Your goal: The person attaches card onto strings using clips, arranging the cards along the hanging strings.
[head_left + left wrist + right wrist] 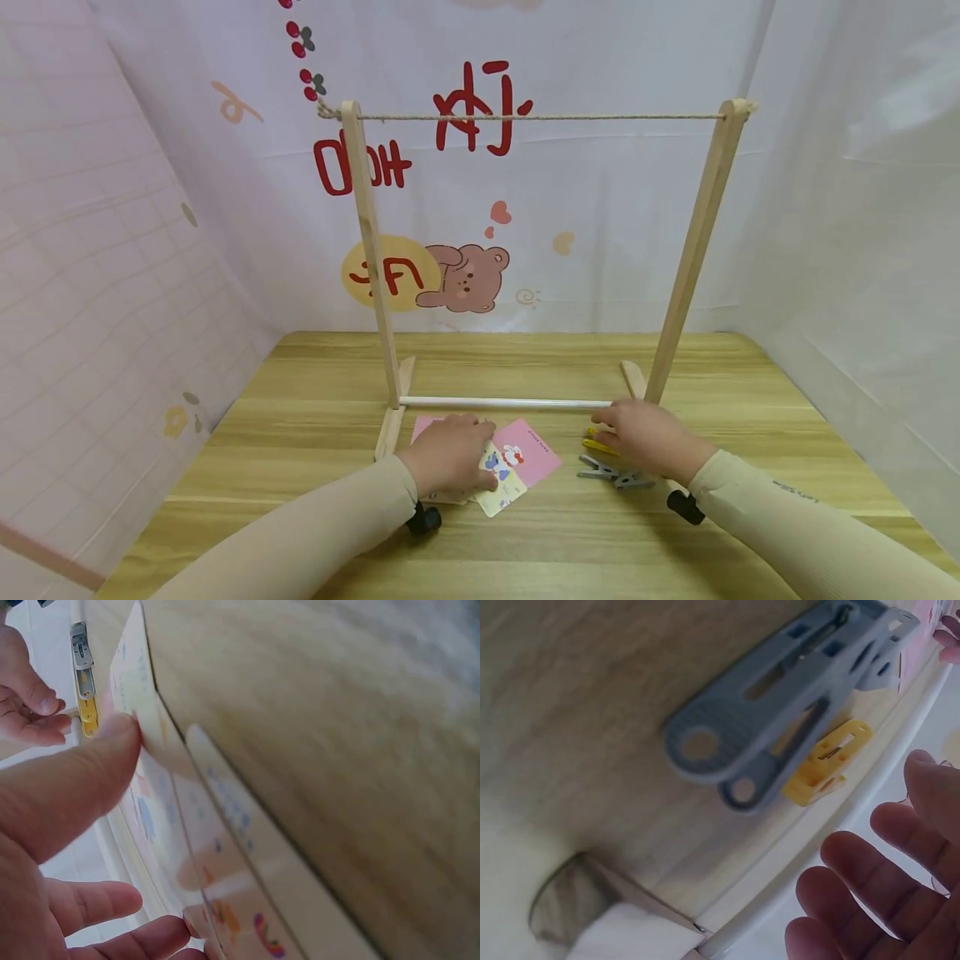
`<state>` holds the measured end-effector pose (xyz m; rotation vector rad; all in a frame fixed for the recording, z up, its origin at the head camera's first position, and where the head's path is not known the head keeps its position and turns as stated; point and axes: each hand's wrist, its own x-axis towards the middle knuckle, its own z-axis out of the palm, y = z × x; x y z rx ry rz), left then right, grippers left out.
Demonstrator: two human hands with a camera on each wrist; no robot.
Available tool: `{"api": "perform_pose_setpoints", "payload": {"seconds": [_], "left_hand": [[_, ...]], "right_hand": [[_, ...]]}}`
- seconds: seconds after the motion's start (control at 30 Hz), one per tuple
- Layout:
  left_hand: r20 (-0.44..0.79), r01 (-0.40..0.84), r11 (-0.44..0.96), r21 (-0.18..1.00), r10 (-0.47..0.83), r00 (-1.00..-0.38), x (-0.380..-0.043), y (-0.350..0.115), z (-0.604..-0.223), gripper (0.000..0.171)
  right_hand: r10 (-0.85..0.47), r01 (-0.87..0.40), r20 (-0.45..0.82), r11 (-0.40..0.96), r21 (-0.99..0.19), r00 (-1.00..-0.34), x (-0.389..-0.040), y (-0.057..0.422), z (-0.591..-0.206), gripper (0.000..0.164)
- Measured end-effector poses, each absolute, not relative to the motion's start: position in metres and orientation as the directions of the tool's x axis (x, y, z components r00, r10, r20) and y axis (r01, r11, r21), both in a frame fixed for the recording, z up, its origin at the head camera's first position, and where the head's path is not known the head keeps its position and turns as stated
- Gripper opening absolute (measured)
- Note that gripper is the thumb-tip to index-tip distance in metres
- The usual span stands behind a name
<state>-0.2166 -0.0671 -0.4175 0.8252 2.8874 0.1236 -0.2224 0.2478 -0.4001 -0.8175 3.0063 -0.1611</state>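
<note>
My left hand (450,454) lies over several printed cards. Its thumb touches a cream card (501,496) with small pictures, and its fingers spread over the other cards, partly covering them. A pink card (542,458) with a white rabbit shows beyond that cream card. On the right, my right hand (648,437) hovers beside a yellow clothespin (602,447), fingers relaxed and holding nothing. Closer to me lie two grey clothespins (597,469); the right wrist view shows a grey clothespin (757,712) large, with the yellow clothespin (827,761) behind it.
A wooden frame stands behind the hands, with a left post (371,233), a right post (693,258), a string (540,117) across the top and a white rod (510,403) low down. Wood-grain tabletop (525,550) lies in front; a printed cloth (615,208) hangs behind.
</note>
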Motion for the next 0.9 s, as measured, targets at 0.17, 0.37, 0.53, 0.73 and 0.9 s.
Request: {"api": "perform_pose_setpoints", "payload": {"seconds": [0.17, 0.37, 0.53, 0.73, 0.9], "left_hand": [[-0.115, 0.511, 0.848, 0.142, 0.526, -0.842, -0.218, -0.068, -0.418, 0.069], [-0.133, 0.508, 0.841, 0.185, 0.533, -0.835, -0.221, -0.071, -0.417, 0.059], [-0.151, 0.489, 0.844, 0.221, 0.525, -0.838, -0.222, -0.071, -0.416, 0.062], [-0.159, 0.44, 0.865, 0.239, 0.482, -0.862, -0.22, -0.067, -0.416, 0.084], [-0.169, 0.416, 0.876, 0.244, 0.461, -0.871, -0.22, -0.066, -0.416, 0.08]], "right_hand": [[-0.516, -0.511, -0.012, 0.851, -0.119, -0.856, -0.223, 0.249, -0.402, 0.019], [-0.526, -0.523, -0.001, 0.845, -0.109, -0.85, -0.225, 0.25, -0.406, 0.009], [-0.532, -0.53, 0.002, 0.843, -0.088, -0.847, -0.226, 0.25, -0.41, 0.009], [-0.539, -0.538, 0.007, 0.84, -0.065, -0.842, -0.228, 0.251, -0.413, 0.007], [-0.537, -0.537, 0.006, 0.842, -0.048, -0.843, -0.229, 0.249, -0.414, 0.006]]}}
